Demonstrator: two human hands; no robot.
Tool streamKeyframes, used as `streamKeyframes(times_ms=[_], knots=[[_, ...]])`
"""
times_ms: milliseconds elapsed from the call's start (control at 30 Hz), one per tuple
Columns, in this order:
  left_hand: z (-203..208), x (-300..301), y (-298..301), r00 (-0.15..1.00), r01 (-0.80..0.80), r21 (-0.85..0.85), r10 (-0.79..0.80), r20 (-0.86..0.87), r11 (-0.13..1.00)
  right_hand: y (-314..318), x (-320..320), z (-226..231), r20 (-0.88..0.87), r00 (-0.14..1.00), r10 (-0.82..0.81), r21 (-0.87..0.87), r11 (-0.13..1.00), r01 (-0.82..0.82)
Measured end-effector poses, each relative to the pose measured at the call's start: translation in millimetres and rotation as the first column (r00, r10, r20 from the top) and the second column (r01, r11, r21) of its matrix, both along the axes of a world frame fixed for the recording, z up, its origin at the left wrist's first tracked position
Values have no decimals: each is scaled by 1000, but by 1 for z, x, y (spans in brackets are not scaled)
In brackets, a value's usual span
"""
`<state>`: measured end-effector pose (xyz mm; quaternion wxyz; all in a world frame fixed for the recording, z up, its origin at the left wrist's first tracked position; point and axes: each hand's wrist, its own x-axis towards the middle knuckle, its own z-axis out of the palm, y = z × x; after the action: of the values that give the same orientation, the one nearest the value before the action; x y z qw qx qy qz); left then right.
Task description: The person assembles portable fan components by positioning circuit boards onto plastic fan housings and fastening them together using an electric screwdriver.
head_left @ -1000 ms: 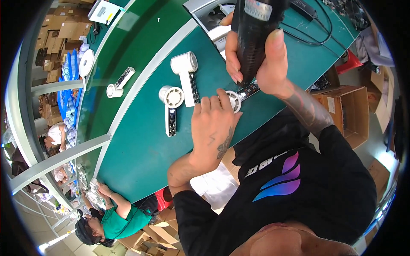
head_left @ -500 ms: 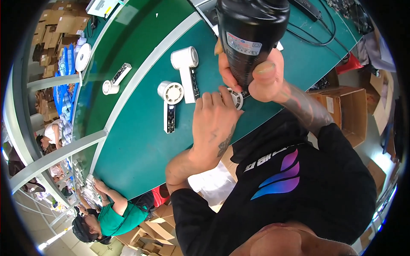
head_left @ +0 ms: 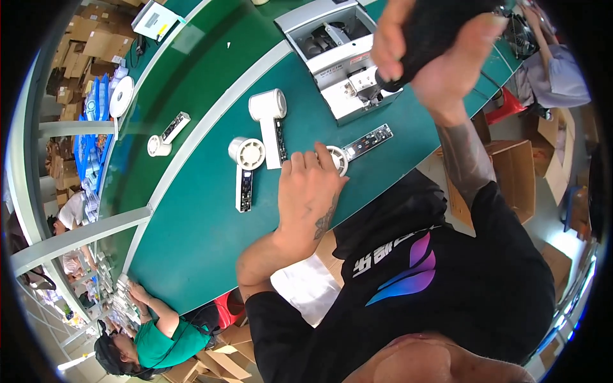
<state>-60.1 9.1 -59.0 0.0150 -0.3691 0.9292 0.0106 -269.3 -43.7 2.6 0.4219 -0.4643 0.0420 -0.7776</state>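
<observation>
My left hand (head_left: 311,191) lies over the round white head of a small handheld fan (head_left: 338,162), gripping it against the green bench. The fan's handle, with its circuit board exposed, points away to the right. My right hand (head_left: 450,80) is wrapped round a black electric screwdriver (head_left: 435,32), somewhat blurred. The screwdriver's lower end meets the front of a grey screw feeder (head_left: 348,71); its tip is hard to make out. Left of my left hand lie two more white fans with bare circuit boards, one upper (head_left: 273,131) and one lower (head_left: 246,167).
A metal rail (head_left: 214,105) divides the bench from a green conveyor belt (head_left: 182,73), on which another fan (head_left: 167,135) rests. A co-worker in green (head_left: 169,341) works at the lower left. Cardboard boxes (head_left: 504,172) stand at the right, and another person's arm shows beyond.
My right hand has lifted the screwdriver off the fan and carried it away to the screw feeder. The fan's handle is now uncovered. My left hand still holds the fan head.
</observation>
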Motion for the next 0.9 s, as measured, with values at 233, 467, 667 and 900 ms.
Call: streamKeyframes(times_ms=[233, 467, 667, 900], knots=[[5, -3, 2, 1000, -4, 2, 4, 1, 1000, -45, -9, -34, -267, 932, -246, -448, 888, 106], [4, 2, -1, 999, -4, 3, 4, -45, 1000, 22, 3, -41, -521, 821, -232, 229, 889, 396], [4, 2, -1, 1000, -17, 8, 17, -20, 1000, 48, 27, -31, -446, 891, -81, 428, 856, 291], [0, 2, 1, 998, -16, -7, 15, -69, 1000, 47, 40, -43, -489, 871, -55, 424, 857, 292]])
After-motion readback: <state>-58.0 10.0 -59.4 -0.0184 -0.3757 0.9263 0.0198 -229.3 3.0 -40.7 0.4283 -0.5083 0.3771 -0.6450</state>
